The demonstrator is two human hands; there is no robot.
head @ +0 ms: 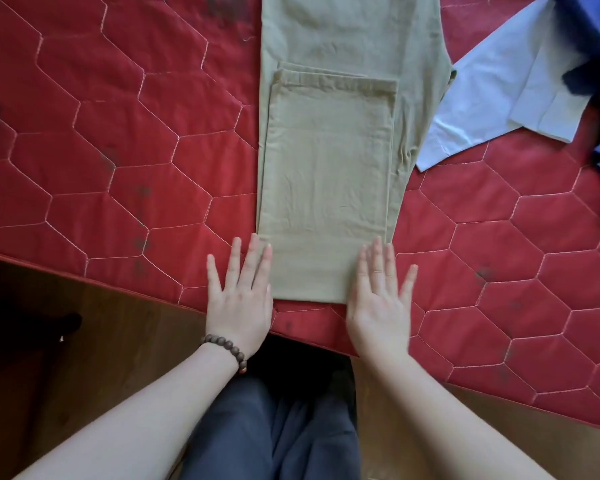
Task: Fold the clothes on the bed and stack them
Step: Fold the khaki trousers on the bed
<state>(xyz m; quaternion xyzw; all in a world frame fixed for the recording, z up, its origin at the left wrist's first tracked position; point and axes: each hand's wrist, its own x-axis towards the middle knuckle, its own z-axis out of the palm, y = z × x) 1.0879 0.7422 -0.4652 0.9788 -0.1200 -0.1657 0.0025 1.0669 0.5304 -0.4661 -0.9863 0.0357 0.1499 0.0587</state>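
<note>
— Trousers (329, 188), khaki ones, lie lengthwise down the middle of the red quilted bed (118, 140), legs together, with the hem end doubled back up over the thighs. Why lay them like that?

— I'd judge it's to make a narrow, even strip: the legs are stacked on each other, and the cuffs sit square across the upper part, so one more fold would give a compact packet.

— And the hands?

— Both are flat, fingers straight and a little spread, holding nothing. The left hand (239, 292) lies at the left corner of the near fold, the right hand (378, 299) at the right corner. It looks like pressing or smoothing the crease, though the right one is slightly blurred.

— So where is the cloth against the fingers?

— The folded edge runs between the two hands, close to the bed's near edge. The left fingertips (266, 252) overlap the trousers' left border; the right fingertips (376, 245) lie on its right border. The palms rest mostly on the quilt.

— Anything else waiting?

— A pale blue garment (506, 98) and a dark blue one (596, 46) lie apart, off to the upper right, not yet folded neatly.
</note>
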